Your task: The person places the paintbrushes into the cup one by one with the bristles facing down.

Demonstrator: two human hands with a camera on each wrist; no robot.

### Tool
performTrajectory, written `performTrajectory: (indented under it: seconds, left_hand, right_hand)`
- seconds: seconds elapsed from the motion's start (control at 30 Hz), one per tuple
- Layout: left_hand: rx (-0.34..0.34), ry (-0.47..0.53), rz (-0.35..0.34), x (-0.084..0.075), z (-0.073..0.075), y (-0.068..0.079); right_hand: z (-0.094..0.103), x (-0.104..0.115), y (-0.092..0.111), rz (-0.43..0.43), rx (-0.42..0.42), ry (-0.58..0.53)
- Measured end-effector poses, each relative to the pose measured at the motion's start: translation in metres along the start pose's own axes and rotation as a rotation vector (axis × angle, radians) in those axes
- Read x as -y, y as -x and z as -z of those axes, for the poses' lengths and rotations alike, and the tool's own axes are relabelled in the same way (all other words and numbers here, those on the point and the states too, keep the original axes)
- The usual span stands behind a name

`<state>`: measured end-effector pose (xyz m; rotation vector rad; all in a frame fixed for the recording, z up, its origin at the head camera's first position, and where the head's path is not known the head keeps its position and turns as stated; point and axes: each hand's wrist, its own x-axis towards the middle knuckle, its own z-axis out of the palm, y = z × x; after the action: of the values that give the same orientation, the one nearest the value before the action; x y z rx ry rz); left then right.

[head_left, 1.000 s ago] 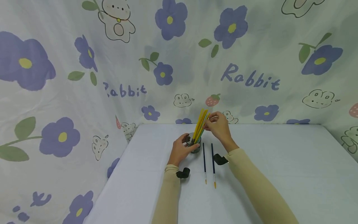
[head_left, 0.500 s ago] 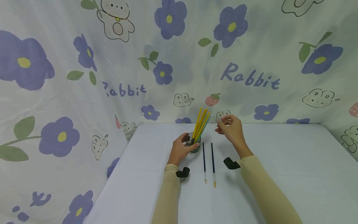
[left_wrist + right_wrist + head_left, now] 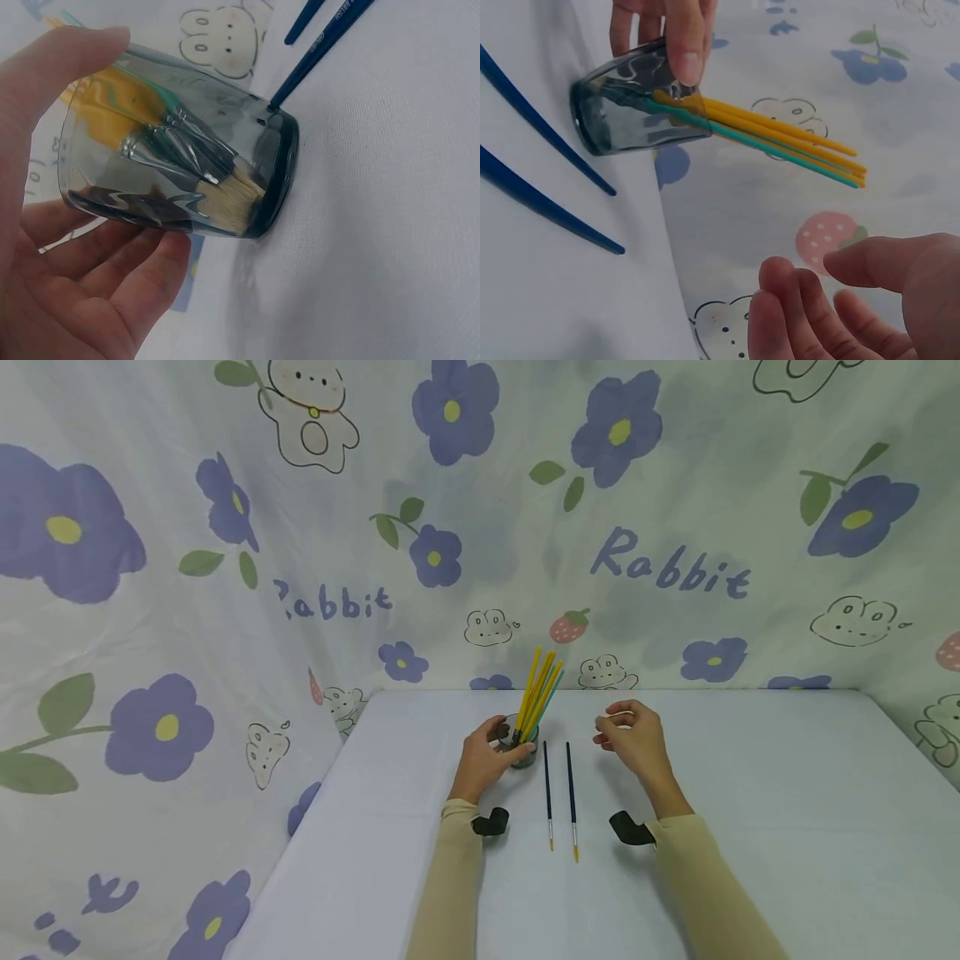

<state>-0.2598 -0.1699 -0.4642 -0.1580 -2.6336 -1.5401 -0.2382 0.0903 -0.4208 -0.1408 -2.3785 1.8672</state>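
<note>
My left hand (image 3: 482, 764) holds a clear grey drinking glass (image 3: 225, 82) by its sides, thumb on one side and fingers on the other. Several paintbrushes with yellow handles (image 3: 537, 693) and one with a teal handle (image 3: 802, 159) lean in the glass, their pale bristles (image 3: 232, 201) down at its base. My right hand (image 3: 637, 739) hovers to the right of the glass, fingers loosely bent and holding nothing. Between the hands, two dark blue paintbrushes (image 3: 547, 785) (image 3: 572, 789) lie side by side on the table, bristle ends towards me.
The table (image 3: 787, 827) has a white cloth over it. Behind it and at the left hangs a white curtain (image 3: 510, 527) printed with purple flowers and rabbits. A dark wrist mount (image 3: 632, 828) juts from my right sleeve, another mount (image 3: 491, 822) from my left.
My right hand has let go of the brush handles in the glass and moved right, then lower and nearer to me. The left hand and the glass have stayed put.
</note>
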Motion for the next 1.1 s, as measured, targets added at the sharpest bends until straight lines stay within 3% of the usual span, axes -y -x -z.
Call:
performTrajectory:
  seconds: [0.5,1.1]
  left_hand:
    - [0.004,-0.015,-0.001,-0.002,-0.001,-0.001]
    - [-0.003,-0.03,0.013,0.0,-0.002,-0.001]
  right_hand:
    - [-0.016,-0.028,0.002,-0.02,0.056,0.111]
    - [-0.032,-0.03,0.008,-0.111,0.204,0.299]
